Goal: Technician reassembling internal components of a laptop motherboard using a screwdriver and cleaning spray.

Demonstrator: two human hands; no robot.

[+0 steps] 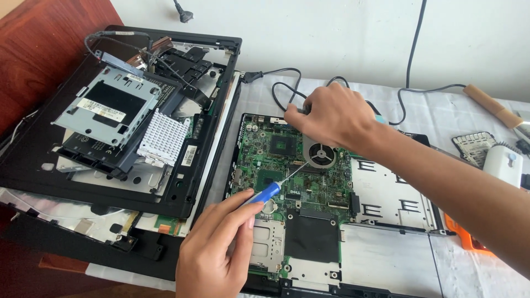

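An opened laptop base with a green motherboard [265, 165] lies on a white cloth. My left hand [212, 248] grips a blue-handled screwdriver [266, 192], whose thin shaft points up and right to a spot just below the round cooling fan [321, 153]. Above the fan, my right hand [331, 116] rests with its fingers pinched at the board's top edge; what they pinch is hidden. My right forearm crosses the base from the right.
A stack of removed laptop parts [118, 121] with a metal drive bracket and loose wires lies at the left. Black cables [287, 88] loop behind the board. A wooden-handled tool [491, 105], a white device [503, 163] and an orange object [464, 237] sit at the right.
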